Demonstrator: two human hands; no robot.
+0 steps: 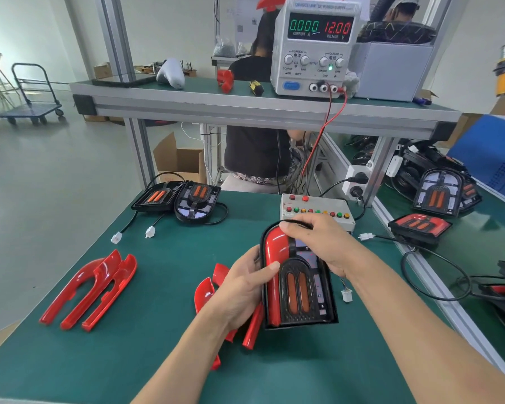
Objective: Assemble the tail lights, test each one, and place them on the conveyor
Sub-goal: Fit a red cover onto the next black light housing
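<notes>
Both hands hold one tail light assembly (pixel 296 284) over the near centre of the green bench mat (pixel 158 287).

The left hand (pixel 245 287) grips the left edge of the black housing, thumb across the red U-shaped lens cover (pixel 273 252) seated on it. The right hand (pixel 318 240) curls over the rounded far end of the same unit, fingers pressing on the cover's arch. More loose red covers (pixel 207 290) lie under the left hand and wrist, and a stack of three (pixel 91 290) sits well apart at the near left. Two uncovered housings (pixel 178 198) with trailing white connectors rest at the far left of the mat. A test box (pixel 318 208) with coloured buttons stands just beyond the right hand. On the upper shelf, the DC power supply (pixel 315 48) reads 0.000 A and 12.00 V. Further tail lights (pixel 438 196) lie on the right-hand surface.
</notes>
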